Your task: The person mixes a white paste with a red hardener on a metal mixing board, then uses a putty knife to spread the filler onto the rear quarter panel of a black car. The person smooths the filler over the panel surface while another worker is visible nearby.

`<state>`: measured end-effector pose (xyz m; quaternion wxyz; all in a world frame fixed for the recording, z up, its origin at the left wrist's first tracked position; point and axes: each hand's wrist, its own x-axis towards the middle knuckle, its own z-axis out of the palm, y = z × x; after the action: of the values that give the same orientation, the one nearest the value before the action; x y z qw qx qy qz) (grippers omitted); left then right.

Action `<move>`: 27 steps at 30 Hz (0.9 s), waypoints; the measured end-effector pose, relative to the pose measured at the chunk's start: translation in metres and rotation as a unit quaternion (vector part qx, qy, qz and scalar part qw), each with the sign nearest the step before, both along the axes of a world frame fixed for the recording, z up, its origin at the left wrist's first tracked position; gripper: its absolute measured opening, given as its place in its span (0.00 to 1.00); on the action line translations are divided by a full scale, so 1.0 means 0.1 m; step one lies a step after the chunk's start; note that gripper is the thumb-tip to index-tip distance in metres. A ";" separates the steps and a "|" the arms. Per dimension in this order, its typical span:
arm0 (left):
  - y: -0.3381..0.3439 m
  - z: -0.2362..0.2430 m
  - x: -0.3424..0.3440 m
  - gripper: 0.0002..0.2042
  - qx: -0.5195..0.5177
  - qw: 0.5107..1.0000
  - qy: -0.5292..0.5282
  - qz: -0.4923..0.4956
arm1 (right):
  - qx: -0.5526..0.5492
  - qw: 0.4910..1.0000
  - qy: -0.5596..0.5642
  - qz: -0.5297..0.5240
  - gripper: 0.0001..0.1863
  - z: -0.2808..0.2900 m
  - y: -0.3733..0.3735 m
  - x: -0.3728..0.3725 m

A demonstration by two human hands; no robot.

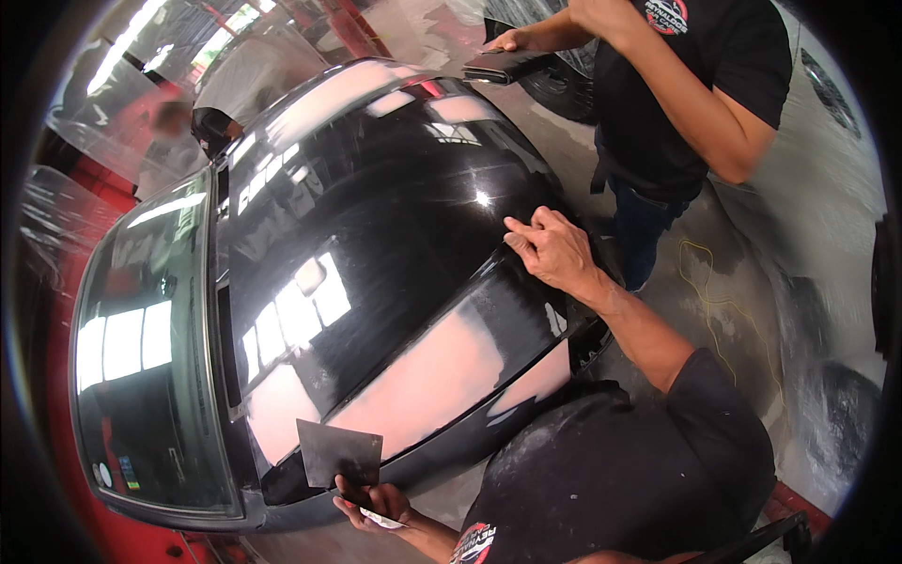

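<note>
In front of me is a glossy black car hood (395,235) with pale pink filler patches (423,376) along its near side. My left hand (381,503) is closed on a stiff, dark grey square sheet (340,456), held up near the windshield-side corner of the car. A pale edge shows below those fingers; what it belongs to I cannot make out. My right hand (552,249) is over the hood's front edge with index finger and thumb stretched out and the other fingers bent. Nothing shows in it, and whether the fingertips touch the paint is unclear.
Across the front, a person in a black shirt (695,94) holds a dark flat item (507,66). The windshield (150,348) lies at the left. A thin yellow cord (707,291) runs over the floor. Plastic sheeting (808,216) hangs at the right; another person (169,141) is at the far left.
</note>
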<state>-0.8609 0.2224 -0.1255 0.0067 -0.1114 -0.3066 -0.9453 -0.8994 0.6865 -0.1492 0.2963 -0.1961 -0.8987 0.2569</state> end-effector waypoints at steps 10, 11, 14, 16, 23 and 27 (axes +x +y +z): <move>0.15 0.34 0.03 0.28 -0.031 0.995 0.063 -0.077 | -0.273 0.950 0.064 0.140 0.13 -0.09 -0.09 0.91; 0.25 0.39 0.02 0.28 -0.008 0.996 0.054 -0.067 | -0.314 0.935 0.058 0.155 0.13 -0.10 -0.12 1.01; 0.73 0.49 -0.14 0.27 -0.015 0.976 0.108 -0.190 | -0.367 0.910 -0.016 0.190 0.23 -0.06 -0.28 1.19; 1.15 0.47 -0.01 0.26 -0.058 0.994 -0.093 -0.026 | -0.293 0.917 -0.013 0.272 0.29 0.02 -0.35 1.21; 2.19 0.26 0.31 0.25 -0.207 0.941 -0.236 -0.130 | -0.541 0.771 0.059 0.330 0.28 0.15 -0.39 1.05; 2.26 0.18 0.39 0.21 -0.175 0.932 -0.207 -0.240 | -0.808 0.489 0.190 0.269 0.16 0.14 -0.43 0.88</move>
<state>-0.8215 0.4483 -0.1074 -0.3031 0.0169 -0.4259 -0.8523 -0.8118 0.6437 -0.1348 0.0883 -0.0450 -0.2281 0.9686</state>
